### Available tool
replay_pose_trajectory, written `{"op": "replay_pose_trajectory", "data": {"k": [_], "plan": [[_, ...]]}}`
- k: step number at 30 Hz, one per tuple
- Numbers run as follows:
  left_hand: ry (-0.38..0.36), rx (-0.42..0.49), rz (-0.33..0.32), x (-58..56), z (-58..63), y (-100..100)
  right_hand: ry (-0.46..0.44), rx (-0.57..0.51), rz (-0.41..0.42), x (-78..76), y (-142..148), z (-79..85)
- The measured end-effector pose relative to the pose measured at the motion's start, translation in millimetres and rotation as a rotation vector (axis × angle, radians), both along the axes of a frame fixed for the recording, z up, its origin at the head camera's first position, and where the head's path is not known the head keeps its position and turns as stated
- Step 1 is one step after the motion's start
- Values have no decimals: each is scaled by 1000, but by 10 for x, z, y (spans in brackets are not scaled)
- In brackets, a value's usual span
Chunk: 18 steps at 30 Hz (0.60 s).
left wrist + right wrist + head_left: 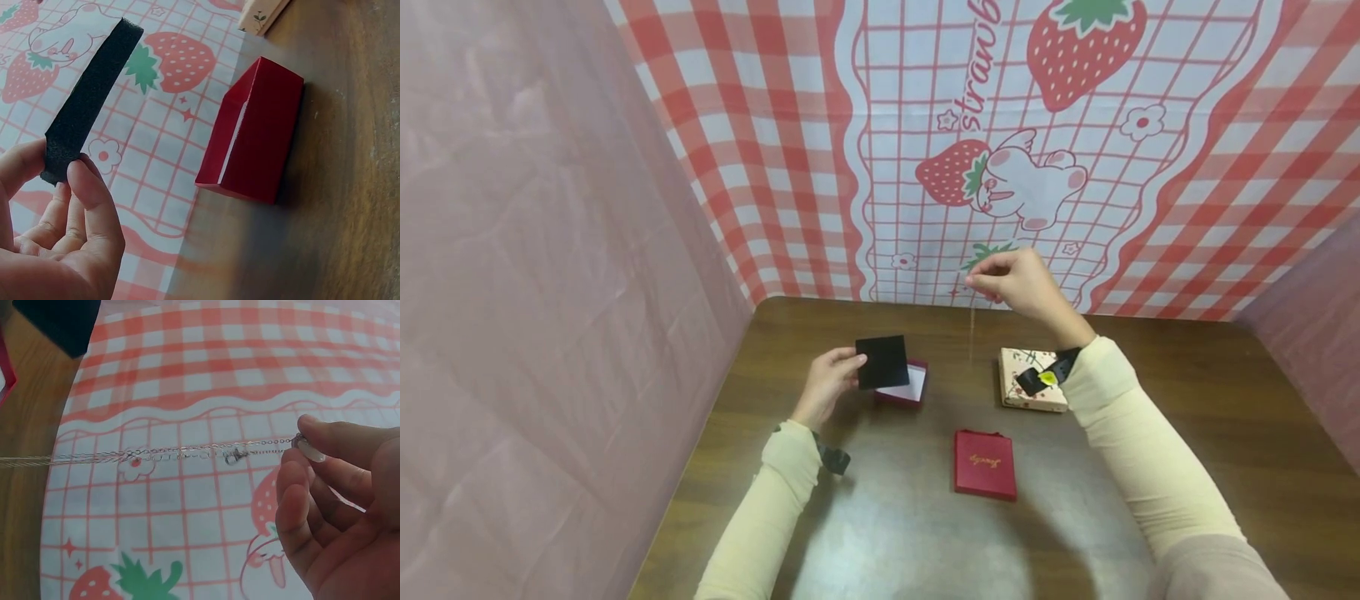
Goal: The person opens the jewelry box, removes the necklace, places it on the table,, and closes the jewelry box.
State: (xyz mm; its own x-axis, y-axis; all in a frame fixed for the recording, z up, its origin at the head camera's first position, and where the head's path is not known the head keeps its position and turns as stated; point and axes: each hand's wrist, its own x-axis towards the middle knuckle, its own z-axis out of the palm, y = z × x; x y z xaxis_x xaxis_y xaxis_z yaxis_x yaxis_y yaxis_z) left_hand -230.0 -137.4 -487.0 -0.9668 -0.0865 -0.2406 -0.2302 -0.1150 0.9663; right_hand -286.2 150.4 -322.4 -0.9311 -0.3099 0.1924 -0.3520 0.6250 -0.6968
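My left hand (831, 383) pinches a flat black foam pad (883, 362) by its edge; the left wrist view shows the pad (90, 100) edge-on between thumb and fingers. Behind and below the pad stands an uncovered red box (913, 385) with a white inside. Raised above the table's far part, my right hand (1018, 283) holds a thin silver chain necklace (972, 333) between thumb and fingertips. In the right wrist view the chain (187, 451) hangs away from the fingers (331, 440), its clasp visible.
A red lid (985, 465) with gold lettering lies on the wooden table (880, 517) nearer to me. Under the right wrist is a cream floral box (1026, 392). A checked strawberry cloth (895, 208) hangs at the back; a pinkish sheet (535, 292) stands at the left.
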Motion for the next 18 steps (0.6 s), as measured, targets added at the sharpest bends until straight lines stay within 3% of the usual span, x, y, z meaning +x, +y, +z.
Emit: {"op": "replay_pose_trajectory", "data": {"k": [5, 8, 12, 15, 18], "plan": [[-15, 15, -5, -10, -49, 15, -35, -2, -70, -112, 26, -91], [-21, 13, -14, -16, -64, 26, 35, -50, -158, -213, 29, -139], [-13, -4, -7, -12, -64, 30, 148, -73, -217, -345, -12, -223], [-12, 0, 0, -12, -84, 31, 131, -27, -211, -417, -66, -443], [-16, 20, -6, -12, -126, 49, 64, 34, -197, -432, -88, -842]]}}
